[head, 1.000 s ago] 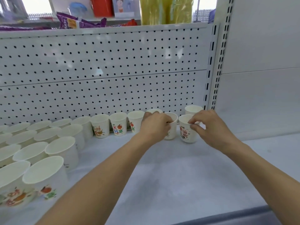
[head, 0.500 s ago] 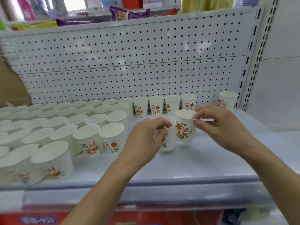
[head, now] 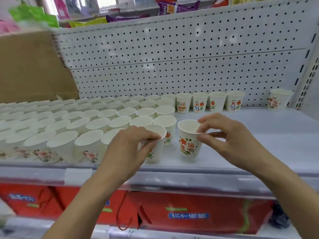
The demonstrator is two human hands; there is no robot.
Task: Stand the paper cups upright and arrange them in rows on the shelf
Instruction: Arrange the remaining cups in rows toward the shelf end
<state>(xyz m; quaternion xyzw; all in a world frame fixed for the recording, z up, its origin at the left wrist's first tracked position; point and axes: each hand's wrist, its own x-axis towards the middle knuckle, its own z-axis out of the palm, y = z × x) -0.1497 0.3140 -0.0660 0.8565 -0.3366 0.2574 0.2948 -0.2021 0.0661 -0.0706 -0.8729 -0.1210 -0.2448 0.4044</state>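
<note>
Many white paper cups (head: pixel 110 121) with fruit prints stand upright in rows on the left and middle of the white shelf (head: pixel 250 135). My left hand (head: pixel 127 149) pinches the rim of one upright cup (head: pixel 155 149) at the front of the rows, near the shelf's front edge. Just to its right, my right hand (head: pixel 224 140) pinches the rim of another upright printed cup (head: pixel 189 144), slightly tilted, its base at the shelf surface. Several cups (head: pixel 208 102) line the back wall, and a single cup (head: pixel 280 99) stands at the far right back.
A white pegboard (head: pixel 172 57) backs the shelf. A cardboard box (head: pixel 29 66) stands at the back left. Snack packets (head: pixel 174 7) lie on the shelf above. Red boxes (head: pixel 198 213) fill the shelf below. The shelf's right half shows bare white surface.
Both hands have drawn their cups from the back row forward to the shelf's front. The view has pulled back and tilted down, showing the lower shelf.
</note>
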